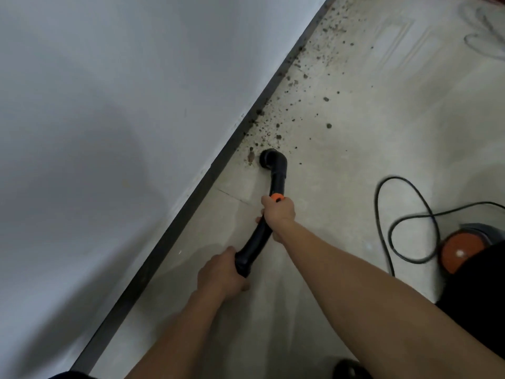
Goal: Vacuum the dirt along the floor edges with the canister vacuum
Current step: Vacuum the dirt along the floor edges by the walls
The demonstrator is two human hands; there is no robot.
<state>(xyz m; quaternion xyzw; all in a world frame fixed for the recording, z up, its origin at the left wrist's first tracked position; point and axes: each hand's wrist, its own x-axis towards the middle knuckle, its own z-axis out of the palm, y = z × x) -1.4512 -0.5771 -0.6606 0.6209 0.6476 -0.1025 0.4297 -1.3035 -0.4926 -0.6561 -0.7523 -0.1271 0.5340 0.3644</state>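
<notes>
roughly half done, both the left hand (221, 272) and right hand (278, 212) grip the vacuum wand (262, 231), with dirt (300, 77) left ahead along the baseboard (218, 165).

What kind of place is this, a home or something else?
Probably a room indoors, maybe a home: a plain white wall meets a dark baseboard and a pale tiled floor, and a canister vacuum with its power cord sits nearby.

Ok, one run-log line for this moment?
left hand: grips vacuum wand rear | right hand: grips it near orange collar | nozzle: beside baseboard | dirt: ahead along edge
</notes>
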